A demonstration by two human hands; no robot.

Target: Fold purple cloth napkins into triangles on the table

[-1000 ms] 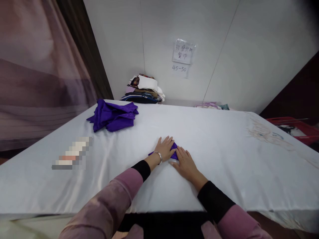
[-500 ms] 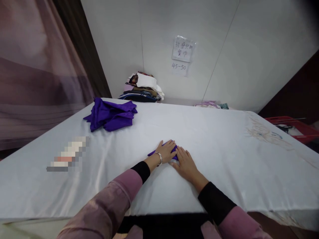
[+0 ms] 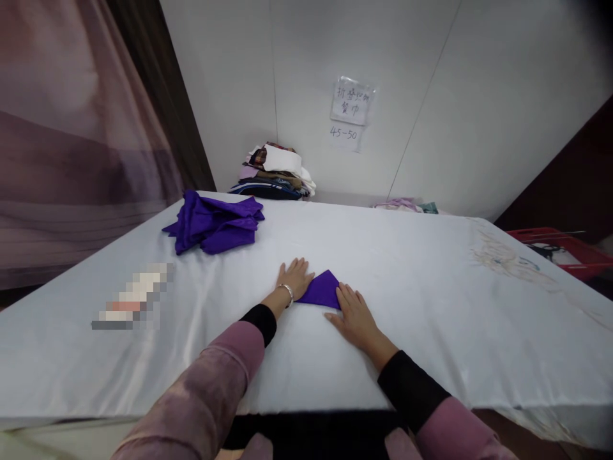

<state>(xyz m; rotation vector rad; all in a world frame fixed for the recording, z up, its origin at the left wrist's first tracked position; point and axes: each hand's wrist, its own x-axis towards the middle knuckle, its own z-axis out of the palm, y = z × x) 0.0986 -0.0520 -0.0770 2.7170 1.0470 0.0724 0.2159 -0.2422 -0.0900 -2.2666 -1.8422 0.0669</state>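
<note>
A purple cloth napkin point(image 3: 322, 292), folded into a small flat shape with a point at the far side, lies on the white tablecloth point(image 3: 297, 370). My left hand point(image 3: 294, 280), with a bracelet at its wrist, rests flat over the napkin's left end and hides that corner. Against the right edge of the napkin lies my right hand point(image 3: 355, 314), fingers stretched out and thumb apart. Neither hand grips anything. Farther back on the left is a loose heap of purple cloths point(image 3: 215, 223).
A pixelated flat item point(image 3: 134, 297) lies at the left of the table. Folded clothes point(image 3: 275, 169) are stacked behind the far edge, with more fabric point(image 3: 405, 205) to their right. A red basket point(image 3: 562, 249) stands beyond the right edge. Paper signs point(image 3: 352, 102) hang on the wall.
My left hand has slid left across the napkin, uncovering its middle and far point. My right hand has stayed nearly in place at the right edge.
</note>
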